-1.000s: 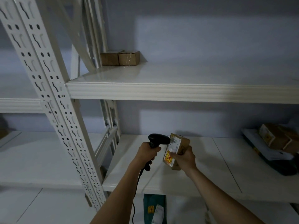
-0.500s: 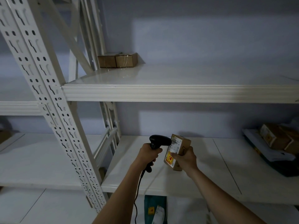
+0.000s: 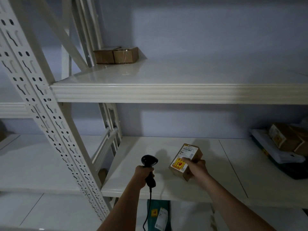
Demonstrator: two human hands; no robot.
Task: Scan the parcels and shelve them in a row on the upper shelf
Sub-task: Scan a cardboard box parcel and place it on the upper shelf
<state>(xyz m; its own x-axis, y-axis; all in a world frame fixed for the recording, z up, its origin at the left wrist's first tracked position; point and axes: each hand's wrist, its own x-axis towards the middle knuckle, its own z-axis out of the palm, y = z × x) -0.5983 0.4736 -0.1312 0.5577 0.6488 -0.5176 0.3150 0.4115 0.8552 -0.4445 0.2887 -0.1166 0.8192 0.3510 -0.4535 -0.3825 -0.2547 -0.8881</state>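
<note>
Two boxes stand side by side, touching, at the back left of the upper shelf. Below, the scanner is left of the held parcel.

Likely parcel storeroom, metal shelving, boxed parcels

View: only one camera is used, worn on the person's head.
Direction: the white rack is faced, forward and a bit down.
Height: the upper shelf is seen from just above its front edge; the lower shelf is looked down on.
Nearness: the rack is seen from close up, within arm's reach.
Shared part: nothing is shared, since no second view is given.
</note>
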